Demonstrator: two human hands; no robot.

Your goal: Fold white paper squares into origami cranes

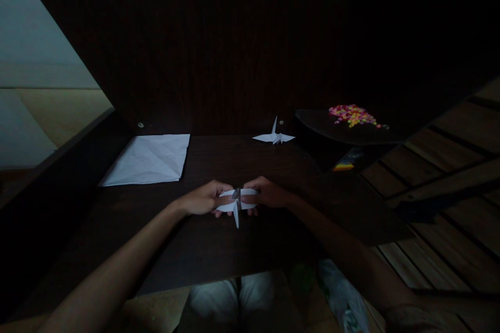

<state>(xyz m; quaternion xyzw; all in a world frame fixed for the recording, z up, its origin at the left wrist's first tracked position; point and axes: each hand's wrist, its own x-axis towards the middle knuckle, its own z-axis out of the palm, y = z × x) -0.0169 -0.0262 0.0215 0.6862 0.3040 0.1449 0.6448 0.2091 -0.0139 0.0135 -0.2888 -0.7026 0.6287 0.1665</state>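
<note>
A white folded paper crane point(236, 208) is held between my two hands, low over the dark desk point(211, 250). My left hand point(207, 197) is closed on its left wing, thumb on top and fingers beneath. On the other wing my right hand point(267, 193) grips in the same way. One narrow point of the crane sticks out toward me. Farther back, a second white paper crane point(275, 137) stands on the desk with its wings spread and one thin point upward. A stack of creased white paper point(150, 158) lies at the back left.
A curved dark shelf point(312, 119) at the right carries a heap of small coloured pieces point(353, 114). Beneath it shows a yellow and orange edged item point(344, 161). A dark panel point(219, 47) rises behind the desk. A plastic bag point(344, 296) sits below, at the right.
</note>
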